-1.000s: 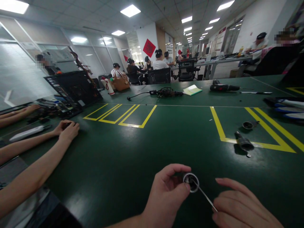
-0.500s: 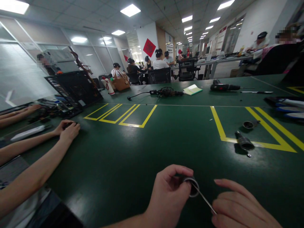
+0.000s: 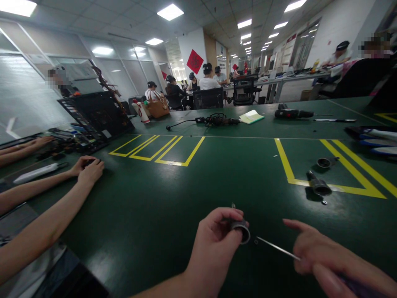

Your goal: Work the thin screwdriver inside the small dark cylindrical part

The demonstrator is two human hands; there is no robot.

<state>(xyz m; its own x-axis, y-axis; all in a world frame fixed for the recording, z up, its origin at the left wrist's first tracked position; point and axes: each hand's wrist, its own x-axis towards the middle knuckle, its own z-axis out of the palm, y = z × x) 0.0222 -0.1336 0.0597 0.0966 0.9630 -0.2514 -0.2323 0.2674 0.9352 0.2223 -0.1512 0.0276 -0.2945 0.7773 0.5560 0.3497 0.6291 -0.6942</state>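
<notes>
Low over the near edge of the green tabletop (image 3: 161, 194), the left hand (image 3: 214, 244) is closed on a small round metal sleeve (image 3: 241, 230), which is pinched between thumb and fingertips with its open end turned to the right. The right hand (image 3: 331, 260), blurred, is wrapped around the dark handle of a thin metal tool (image 3: 276, 248), with the forefinger stretched out. The shaft is pointed leftwards, and its tip is seen just beside the sleeve's mouth, not inside it.

Three round metal parts are counted. One is the sleeve in the left hand, and two are lying on the tabletop well off to the right: a larger cylinder (image 3: 319, 187) across a yellow line, and a smaller cap (image 3: 323, 162) behind it. One tiny screw (image 3: 324, 202) is seen just in front of the cylinder. At the left, two hands of a co-worker (image 3: 89, 169) are laid together on the tabletop, well apart from the sleeve.
</notes>
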